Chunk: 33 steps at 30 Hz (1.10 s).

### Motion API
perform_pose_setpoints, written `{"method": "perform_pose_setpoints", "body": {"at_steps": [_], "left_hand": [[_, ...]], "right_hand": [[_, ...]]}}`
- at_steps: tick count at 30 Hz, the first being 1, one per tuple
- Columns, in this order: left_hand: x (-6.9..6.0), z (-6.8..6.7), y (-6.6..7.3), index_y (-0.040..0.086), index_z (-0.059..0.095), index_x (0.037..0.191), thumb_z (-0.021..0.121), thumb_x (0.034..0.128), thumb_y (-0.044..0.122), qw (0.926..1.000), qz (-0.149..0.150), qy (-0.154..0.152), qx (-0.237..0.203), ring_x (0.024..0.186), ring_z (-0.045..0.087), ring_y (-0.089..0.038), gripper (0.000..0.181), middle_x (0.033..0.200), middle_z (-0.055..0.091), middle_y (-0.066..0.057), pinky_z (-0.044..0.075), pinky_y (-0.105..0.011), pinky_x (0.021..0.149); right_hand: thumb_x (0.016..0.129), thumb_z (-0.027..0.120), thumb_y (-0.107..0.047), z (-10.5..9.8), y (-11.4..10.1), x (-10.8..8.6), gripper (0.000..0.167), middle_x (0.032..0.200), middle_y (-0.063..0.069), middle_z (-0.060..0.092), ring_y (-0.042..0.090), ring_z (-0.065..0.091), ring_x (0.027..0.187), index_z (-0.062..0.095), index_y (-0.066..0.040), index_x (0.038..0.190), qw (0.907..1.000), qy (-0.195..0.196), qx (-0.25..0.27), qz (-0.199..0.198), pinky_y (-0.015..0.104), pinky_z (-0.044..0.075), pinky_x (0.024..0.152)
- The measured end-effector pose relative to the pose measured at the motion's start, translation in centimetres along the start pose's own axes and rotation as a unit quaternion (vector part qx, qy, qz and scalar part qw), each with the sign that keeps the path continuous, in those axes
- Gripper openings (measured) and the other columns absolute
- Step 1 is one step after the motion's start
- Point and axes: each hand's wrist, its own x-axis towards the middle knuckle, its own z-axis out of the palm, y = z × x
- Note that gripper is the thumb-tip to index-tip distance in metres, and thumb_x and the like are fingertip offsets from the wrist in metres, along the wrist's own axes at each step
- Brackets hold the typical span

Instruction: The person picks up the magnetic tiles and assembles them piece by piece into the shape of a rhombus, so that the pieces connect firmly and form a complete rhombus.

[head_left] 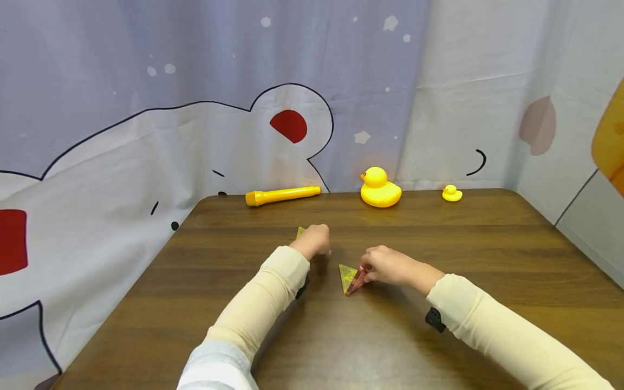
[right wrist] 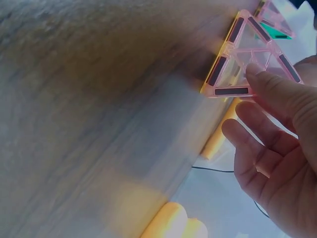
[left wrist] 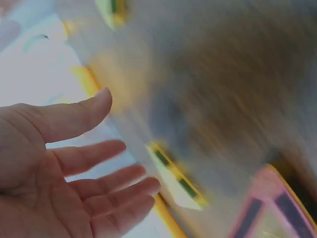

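In the head view my right hand (head_left: pixel 390 265) pinches a red-pink triangular magnetic tile (head_left: pixel 359 279) at the middle of the table. A yellow triangular tile (head_left: pixel 346 274) lies against its left side. The right wrist view shows the thumb on the face of the pink tile (right wrist: pixel 253 57), with dark magnet strips along its edges. My left hand (head_left: pixel 314 240) is over the table to the left, beside another yellow tile (head_left: pixel 300 232) that it partly hides. Its fingers are spread and hold nothing in the left wrist view, near a yellow-edged tile (left wrist: pixel 177 173).
Along the table's back edge lie a yellow toy microphone (head_left: pixel 283 195), a large yellow rubber duck (head_left: pixel 380 188) and a small duck (head_left: pixel 452 193). A printed curtain (head_left: pixel 195 146) hangs behind the brown wooden table (head_left: pixel 195 303). A green tile piece (right wrist: pixel 275 32) shows in the right wrist view.
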Motion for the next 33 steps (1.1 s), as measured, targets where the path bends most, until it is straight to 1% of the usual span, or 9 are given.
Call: {"method": "perform_pose_setpoints", "body": {"at_steps": [2, 4, 7, 10, 14, 20, 26, 30, 33], "left_hand": [[0.8, 0.1, -0.5, 0.005, 0.060, 0.102, 0.066, 0.0770, 0.018, 0.9991, -0.030, -0.016, 0.027, 0.092, 0.051, -0.021, 0.029, 0.109, 0.056, -0.010, 0.041, -0.030, 0.073], [1.2, 0.4, -0.9, 0.005, 0.060, 0.103, 0.063, 0.0790, 0.017, 0.9977, -0.050, -0.028, 0.037, 0.091, 0.050, -0.022, 0.026, 0.108, 0.056, -0.011, 0.040, -0.031, 0.072], [1.0, 0.7, -1.4, 0.006, 0.059, 0.106, 0.055, 0.0827, 0.014, 0.9969, -0.056, -0.034, 0.044, 0.085, 0.047, -0.023, 0.025, 0.107, 0.054, -0.012, 0.038, -0.032, 0.067], [0.2, 0.6, -1.4, 0.005, 0.058, 0.106, 0.047, 0.0855, 0.010, 0.9977, -0.036, -0.031, 0.048, 0.083, 0.046, -0.022, 0.024, 0.106, 0.054, -0.011, 0.036, -0.033, 0.066], [-1.1, 0.6, -1.1, 0.005, 0.060, 0.097, 0.043, 0.0869, 0.005, 0.9968, 0.000, -0.038, 0.069, 0.082, 0.047, -0.021, 0.019, 0.099, 0.055, -0.010, 0.036, -0.031, 0.066], [-2.5, 0.9, -0.9, 0.005, 0.058, 0.084, 0.046, 0.0850, 0.002, 0.9960, 0.026, -0.033, 0.078, 0.072, 0.046, -0.020, 0.013, 0.084, 0.053, -0.008, 0.038, -0.031, 0.060], [-3.5, 1.4, -0.6, 0.006, 0.056, 0.075, 0.053, 0.0806, 0.003, 0.9926, 0.073, -0.022, 0.095, 0.061, 0.044, -0.018, 0.007, 0.069, 0.050, -0.005, 0.036, -0.027, 0.053], [-4.3, 1.5, 0.0, 0.008, 0.054, 0.066, 0.057, 0.0766, 0.004, 0.9894, 0.108, -0.004, 0.096, 0.058, 0.043, -0.016, 0.011, 0.063, 0.048, -0.002, 0.037, -0.026, 0.052], [-4.5, 1.6, 0.3, 0.009, 0.051, 0.061, 0.061, 0.0750, 0.006, 0.9889, 0.115, 0.000, 0.093, 0.058, 0.043, -0.016, 0.017, 0.060, 0.047, -0.001, 0.038, -0.025, 0.052]], "right_hand": [[0.072, 0.070, -0.012, -0.1, 0.0, -0.1, 0.011, 0.073, -0.003, 0.051, 0.012, 0.051, 0.068, 0.063, -0.007, 0.079, 1.0000, 0.000, -0.002, 0.000, 0.026, 0.044, 0.062], [0.073, 0.069, -0.012, -0.1, 0.0, -0.2, 0.011, 0.074, -0.002, 0.053, 0.012, 0.051, 0.069, 0.064, -0.006, 0.080, 1.0000, -0.001, -0.003, -0.001, 0.026, 0.044, 0.063], [0.073, 0.069, -0.012, 0.0, 0.0, -0.3, 0.011, 0.075, -0.002, 0.053, 0.012, 0.051, 0.069, 0.064, -0.006, 0.081, 1.0000, -0.002, -0.001, 0.000, 0.026, 0.044, 0.063], [0.073, 0.069, -0.012, 0.0, 0.0, -0.4, 0.011, 0.074, -0.002, 0.053, 0.011, 0.051, 0.067, 0.064, -0.006, 0.081, 1.0000, 0.002, 0.001, -0.001, 0.025, 0.044, 0.062], [0.073, 0.069, -0.012, 0.0, 0.2, -0.5, 0.010, 0.074, -0.002, 0.054, 0.010, 0.051, 0.067, 0.064, -0.007, 0.080, 1.0000, 0.006, 0.002, -0.006, 0.024, 0.044, 0.061], [0.073, 0.069, -0.013, 0.1, 0.3, -0.4, 0.010, 0.074, -0.003, 0.053, 0.010, 0.051, 0.068, 0.064, -0.008, 0.079, 0.9999, 0.007, 0.002, -0.008, 0.025, 0.044, 0.061], [0.074, 0.069, -0.014, -0.1, 0.3, -0.5, 0.009, 0.071, -0.004, 0.052, 0.008, 0.049, 0.064, 0.064, -0.008, 0.078, 0.9999, 0.003, 0.013, -0.009, 0.023, 0.043, 0.059], [0.074, 0.069, -0.014, 0.0, 0.3, -0.6, 0.008, 0.071, -0.004, 0.052, 0.008, 0.048, 0.064, 0.063, -0.009, 0.077, 0.9999, 0.003, 0.015, -0.008, 0.023, 0.043, 0.058], [0.074, 0.069, -0.013, 0.1, 0.4, -0.5, 0.008, 0.071, -0.004, 0.052, 0.007, 0.048, 0.064, 0.063, -0.009, 0.076, 0.9998, 0.003, 0.016, -0.010, 0.023, 0.042, 0.058]]}}
